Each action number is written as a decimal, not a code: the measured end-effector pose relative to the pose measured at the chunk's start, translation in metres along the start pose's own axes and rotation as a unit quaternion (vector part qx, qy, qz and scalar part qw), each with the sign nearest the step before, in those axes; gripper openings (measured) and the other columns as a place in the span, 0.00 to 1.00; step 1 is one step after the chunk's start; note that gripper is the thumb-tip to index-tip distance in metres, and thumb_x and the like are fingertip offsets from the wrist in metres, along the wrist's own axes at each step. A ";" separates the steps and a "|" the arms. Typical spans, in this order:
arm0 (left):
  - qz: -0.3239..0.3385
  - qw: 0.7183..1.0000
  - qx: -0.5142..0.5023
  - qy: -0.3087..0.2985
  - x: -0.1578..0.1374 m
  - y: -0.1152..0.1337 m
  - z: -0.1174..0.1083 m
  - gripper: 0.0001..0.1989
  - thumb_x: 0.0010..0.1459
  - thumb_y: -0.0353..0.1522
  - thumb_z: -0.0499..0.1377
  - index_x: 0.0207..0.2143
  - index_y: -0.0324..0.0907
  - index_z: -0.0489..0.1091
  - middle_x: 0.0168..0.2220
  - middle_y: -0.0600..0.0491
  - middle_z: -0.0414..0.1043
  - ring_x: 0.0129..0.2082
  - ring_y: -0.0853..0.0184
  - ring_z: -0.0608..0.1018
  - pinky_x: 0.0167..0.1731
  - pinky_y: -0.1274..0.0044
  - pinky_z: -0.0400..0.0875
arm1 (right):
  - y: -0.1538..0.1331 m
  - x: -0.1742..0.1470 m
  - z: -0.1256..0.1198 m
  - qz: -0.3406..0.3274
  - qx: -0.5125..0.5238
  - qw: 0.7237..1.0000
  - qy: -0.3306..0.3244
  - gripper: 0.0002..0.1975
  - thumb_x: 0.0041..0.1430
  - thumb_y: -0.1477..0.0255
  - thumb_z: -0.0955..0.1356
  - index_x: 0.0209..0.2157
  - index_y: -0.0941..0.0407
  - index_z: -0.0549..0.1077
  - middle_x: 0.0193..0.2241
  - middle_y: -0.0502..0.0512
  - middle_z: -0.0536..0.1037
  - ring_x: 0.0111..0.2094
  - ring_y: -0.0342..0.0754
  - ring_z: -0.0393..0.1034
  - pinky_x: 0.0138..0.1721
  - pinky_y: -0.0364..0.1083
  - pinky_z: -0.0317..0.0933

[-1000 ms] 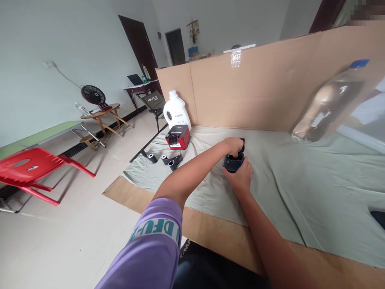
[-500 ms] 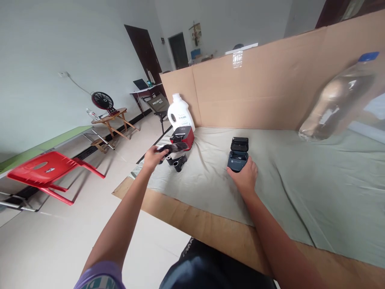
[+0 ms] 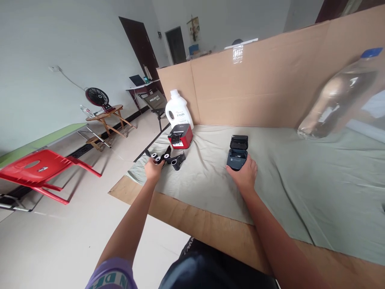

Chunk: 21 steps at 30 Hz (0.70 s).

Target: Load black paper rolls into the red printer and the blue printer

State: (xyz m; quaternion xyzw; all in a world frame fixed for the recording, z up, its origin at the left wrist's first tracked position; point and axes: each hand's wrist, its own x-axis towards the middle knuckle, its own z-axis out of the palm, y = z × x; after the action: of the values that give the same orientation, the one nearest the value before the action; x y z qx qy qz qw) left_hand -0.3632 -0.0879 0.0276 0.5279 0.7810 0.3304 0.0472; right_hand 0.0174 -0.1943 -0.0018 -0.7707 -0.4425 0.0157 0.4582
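Observation:
On the cloth at the left, my left hand has its fingers closed on a black roll with a white core. Other black rolls lie right beside it, their strips partly unwound and curling up. My right hand grips the lower right side of a small dark blue label printer, which rests on the cloth. The printer's black lid is flipped up and its compartment shows; what lies inside is too small to make out. Behind the rolls sits a red and black device with a black strip at its front.
A white jug stands behind the red device. A cardboard panel closes off the back, with a large clear bottle leaning at the right. The table's wooden edge runs in front. A red chair stands left.
My left hand has lowered a black roll from in front of the red device to the other rolls on the cloth. My right hand stays on the label printer.

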 end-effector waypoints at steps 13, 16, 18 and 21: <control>0.032 0.999 -0.028 -0.034 0.021 -0.022 -0.022 0.19 0.56 0.35 0.60 0.50 0.41 0.63 0.47 0.46 0.73 0.42 0.60 0.78 0.43 0.71 0.71 | -0.001 -0.001 0.000 0.003 0.000 1.000 -0.010 0.45 0.45 0.54 0.72 0.61 0.59 0.57 0.56 0.72 0.66 0.57 0.68 0.60 0.57 0.62 0.55; 0.096 0.992 0.032 -0.071 0.042 -0.019 -0.030 0.23 0.56 0.32 0.59 0.55 0.45 0.65 0.49 0.47 0.75 0.40 0.61 0.78 0.43 0.72 0.69 | -0.001 -0.001 -0.001 0.008 0.000 1.000 -0.016 0.46 0.45 0.54 0.72 0.61 0.59 0.56 0.57 0.71 0.66 0.57 0.68 0.60 0.58 0.61 0.55; 0.119 0.983 0.080 -0.117 0.055 -0.015 -0.030 0.22 0.56 0.34 0.60 0.55 0.47 0.69 0.48 0.47 0.76 0.42 0.58 0.78 0.42 0.72 0.69 | -0.001 -0.001 -0.001 0.012 0.000 1.000 -0.017 0.47 0.44 0.54 0.72 0.62 0.60 0.56 0.57 0.71 0.66 0.57 0.68 0.60 0.58 0.61 0.55; 0.103 0.979 0.102 -0.143 0.069 -0.012 -0.031 0.20 0.53 0.36 0.64 0.49 0.47 0.74 0.43 0.47 0.79 0.44 0.54 0.78 0.39 0.73 0.68 | -0.001 -0.001 -0.002 0.009 0.006 1.000 -0.010 0.46 0.44 0.54 0.72 0.61 0.60 0.57 0.56 0.71 0.67 0.57 0.68 0.60 0.57 0.62 0.55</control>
State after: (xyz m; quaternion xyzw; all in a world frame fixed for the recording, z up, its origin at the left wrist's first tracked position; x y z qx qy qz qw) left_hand -0.4155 -0.0458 0.0638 0.6495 0.7371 0.1731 0.0694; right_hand 0.0168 -0.1956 0.0000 -0.7717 -0.4400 0.0299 0.4583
